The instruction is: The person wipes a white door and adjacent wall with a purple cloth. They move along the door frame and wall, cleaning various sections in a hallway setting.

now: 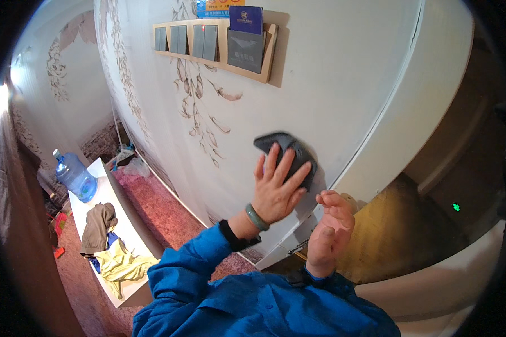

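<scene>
My left hand (279,187), with a green bangle at the wrist, holds a dark grey cloth (284,141) flat against the white wall (320,92). Its fingers are spread over the cloth, and the palm faces the wall. To its right, my right hand (331,229) is raised beside the door frame (388,143). Nothing is in that hand; its fingers are half curled and apart from the thumb. Higher on the wall is a switch panel (220,64) with grey rocker switches (204,42). A dark blue card (246,19) stands in the panel's card slot.
On the left, a white table (130,290) bears a blue water jug (76,177), a brown cloth (97,225) and a yellow cloth (124,265). Pink carpet (168,212) runs along the wall. A dustpan (124,156) stands behind. Right of the frame is a doorway with brown floor (388,236).
</scene>
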Action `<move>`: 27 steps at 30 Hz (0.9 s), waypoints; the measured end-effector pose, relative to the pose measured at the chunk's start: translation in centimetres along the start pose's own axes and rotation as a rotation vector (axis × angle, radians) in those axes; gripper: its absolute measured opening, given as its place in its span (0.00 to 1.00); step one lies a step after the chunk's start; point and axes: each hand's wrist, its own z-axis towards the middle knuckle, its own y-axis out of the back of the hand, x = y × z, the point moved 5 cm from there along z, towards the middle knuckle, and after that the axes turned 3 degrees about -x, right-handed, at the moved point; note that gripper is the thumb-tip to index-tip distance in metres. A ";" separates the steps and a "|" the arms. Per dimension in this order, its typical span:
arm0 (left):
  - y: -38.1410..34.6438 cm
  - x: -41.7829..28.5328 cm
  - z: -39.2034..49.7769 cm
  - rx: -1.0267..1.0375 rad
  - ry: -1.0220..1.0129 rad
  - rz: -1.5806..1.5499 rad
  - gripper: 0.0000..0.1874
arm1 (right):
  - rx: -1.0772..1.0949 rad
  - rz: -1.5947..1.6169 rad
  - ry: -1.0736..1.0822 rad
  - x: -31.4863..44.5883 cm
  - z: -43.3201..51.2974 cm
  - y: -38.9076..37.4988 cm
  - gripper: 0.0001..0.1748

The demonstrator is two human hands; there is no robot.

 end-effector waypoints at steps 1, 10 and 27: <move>0.0 0.4 0.7 0.043 -0.003 0.008 0.24 | -0.001 -0.002 0.001 0.0 0.0 0.0 0.19; -2.9 -1.1 -6.7 0.146 -0.166 -0.009 0.27 | 0.033 0.012 -0.042 0.0 0.0 0.2 0.18; -2.4 -2.2 -7.1 0.023 -0.104 0.012 0.29 | 0.068 -0.013 -0.108 0.1 -0.1 -0.1 0.16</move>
